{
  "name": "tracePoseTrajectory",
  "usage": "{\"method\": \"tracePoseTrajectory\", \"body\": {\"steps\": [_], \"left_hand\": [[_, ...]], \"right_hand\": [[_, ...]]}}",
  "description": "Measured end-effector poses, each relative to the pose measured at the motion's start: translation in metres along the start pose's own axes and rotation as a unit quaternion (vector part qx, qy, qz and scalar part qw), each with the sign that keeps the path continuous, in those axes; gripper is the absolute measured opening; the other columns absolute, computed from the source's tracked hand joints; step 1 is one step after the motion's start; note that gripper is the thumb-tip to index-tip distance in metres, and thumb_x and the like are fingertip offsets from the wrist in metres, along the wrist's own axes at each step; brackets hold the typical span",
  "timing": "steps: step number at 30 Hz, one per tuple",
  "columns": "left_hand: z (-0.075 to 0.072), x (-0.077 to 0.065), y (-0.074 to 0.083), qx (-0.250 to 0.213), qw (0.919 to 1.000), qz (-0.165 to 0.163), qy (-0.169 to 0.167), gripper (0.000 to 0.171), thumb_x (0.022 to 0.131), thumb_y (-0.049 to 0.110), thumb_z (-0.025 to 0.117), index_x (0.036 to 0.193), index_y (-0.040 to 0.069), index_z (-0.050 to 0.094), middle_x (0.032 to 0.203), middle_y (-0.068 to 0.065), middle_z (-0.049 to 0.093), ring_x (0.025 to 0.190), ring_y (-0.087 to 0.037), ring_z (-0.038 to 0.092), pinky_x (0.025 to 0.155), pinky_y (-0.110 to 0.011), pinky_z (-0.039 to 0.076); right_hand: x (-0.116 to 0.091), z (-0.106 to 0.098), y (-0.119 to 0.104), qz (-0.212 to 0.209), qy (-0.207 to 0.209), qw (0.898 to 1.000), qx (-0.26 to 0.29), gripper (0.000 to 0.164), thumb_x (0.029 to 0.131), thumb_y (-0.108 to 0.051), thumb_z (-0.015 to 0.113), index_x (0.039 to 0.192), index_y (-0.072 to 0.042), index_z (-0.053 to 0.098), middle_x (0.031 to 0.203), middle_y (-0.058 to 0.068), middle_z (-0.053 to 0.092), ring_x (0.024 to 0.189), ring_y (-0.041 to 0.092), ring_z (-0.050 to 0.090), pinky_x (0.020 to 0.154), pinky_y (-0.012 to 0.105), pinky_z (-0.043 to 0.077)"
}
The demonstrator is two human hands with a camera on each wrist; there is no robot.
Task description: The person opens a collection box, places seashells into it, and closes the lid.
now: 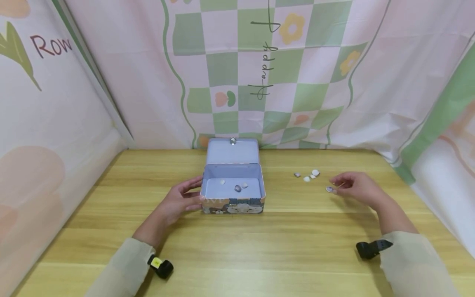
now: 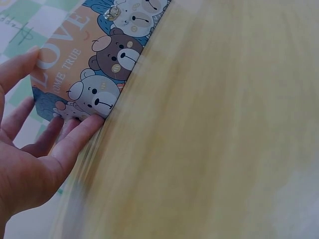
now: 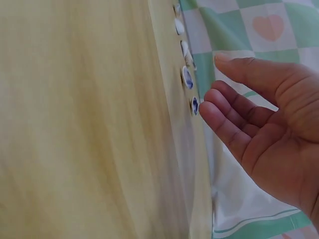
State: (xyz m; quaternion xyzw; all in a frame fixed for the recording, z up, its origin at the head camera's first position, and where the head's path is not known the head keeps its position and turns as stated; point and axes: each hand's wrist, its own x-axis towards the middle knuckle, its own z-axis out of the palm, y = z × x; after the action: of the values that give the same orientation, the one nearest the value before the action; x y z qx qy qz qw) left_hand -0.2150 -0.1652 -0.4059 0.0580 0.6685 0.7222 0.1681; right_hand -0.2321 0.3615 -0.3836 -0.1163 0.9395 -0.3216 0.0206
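An open lilac-lined tin box [image 1: 233, 206] with printed bears stands on the table, its lid [image 1: 232, 152] tilted back. Inside lie a dark seashell [image 1: 238, 188] and two pale ones [image 1: 222, 182]. My left hand [image 1: 182, 201] rests against the box's left side, fingers spread; in the left wrist view, fingertips touch the bear-printed tin [image 2: 107, 64]. On the right, my right hand [image 1: 358, 189] hovers at a purplish seashell [image 1: 330, 189]. The right wrist view shows the thumb and fingers of that hand [image 3: 269, 114] apart, nothing between them, with a shell [image 3: 195, 106] by the fingertips.
Several more seashells [image 1: 306, 179] lie in a loose group between the box and my right hand. The wooden table [image 1: 237, 255] meets a checked curtain [image 1: 252, 74] behind the box. Patterned cloth [image 1: 44, 165] hangs at the left side too.
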Motion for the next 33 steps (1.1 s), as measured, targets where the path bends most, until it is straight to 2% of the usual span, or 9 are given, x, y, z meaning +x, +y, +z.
{"method": "tracePoseTrajectory", "body": {"steps": [4, 12, 19, 33], "left_hand": [[0.0, 0.0, 0.0, -0.004, 1.0, 0.002, -0.004, 0.077, 0.082, -0.004, 0.072, 0.149, 0.011, 0.038, 0.15, -0.015, 0.035, 0.129, -0.04, 0.043, 0.093, -0.039, 0.055], [0.0, 0.0, 0.0, -0.001, 1.0, 0.004, 0.0, 0.077, 0.082, -0.004, 0.073, 0.149, 0.011, 0.039, 0.149, -0.014, 0.037, 0.128, -0.039, 0.044, 0.092, -0.039, 0.055], [0.0, 0.001, 0.0, -0.002, 1.0, 0.002, 0.001, 0.077, 0.082, -0.004, 0.073, 0.149, 0.012, 0.039, 0.149, -0.013, 0.037, 0.128, -0.038, 0.045, 0.093, -0.039, 0.055], [-0.003, 0.002, -0.003, -0.007, 1.0, 0.0, -0.006, 0.078, 0.081, -0.004, 0.073, 0.15, 0.012, 0.038, 0.15, -0.014, 0.035, 0.129, -0.038, 0.043, 0.094, -0.039, 0.054]], "right_hand": [[0.004, -0.001, 0.003, -0.003, -0.014, 1.0, -0.012, 0.035, 0.082, -0.005, 0.075, 0.114, 0.007, 0.065, 0.099, 0.015, 0.068, 0.087, 0.019, 0.059, 0.069, 0.021, 0.054], [0.011, 0.0, 0.007, 0.014, -0.038, 0.999, 0.006, 0.037, 0.08, -0.005, 0.078, 0.111, 0.011, 0.065, 0.094, 0.013, 0.07, 0.083, 0.019, 0.063, 0.068, 0.021, 0.057], [0.016, 0.002, 0.013, 0.05, -0.051, 0.997, -0.001, 0.035, 0.082, -0.012, 0.077, 0.112, 0.004, 0.068, 0.096, 0.008, 0.071, 0.085, 0.017, 0.063, 0.069, 0.022, 0.056], [0.024, 0.002, 0.019, 0.05, -0.065, 0.997, -0.011, 0.03, 0.084, -0.014, 0.076, 0.108, 0.003, 0.071, 0.095, 0.008, 0.071, 0.087, 0.016, 0.063, 0.074, 0.021, 0.052]]}}
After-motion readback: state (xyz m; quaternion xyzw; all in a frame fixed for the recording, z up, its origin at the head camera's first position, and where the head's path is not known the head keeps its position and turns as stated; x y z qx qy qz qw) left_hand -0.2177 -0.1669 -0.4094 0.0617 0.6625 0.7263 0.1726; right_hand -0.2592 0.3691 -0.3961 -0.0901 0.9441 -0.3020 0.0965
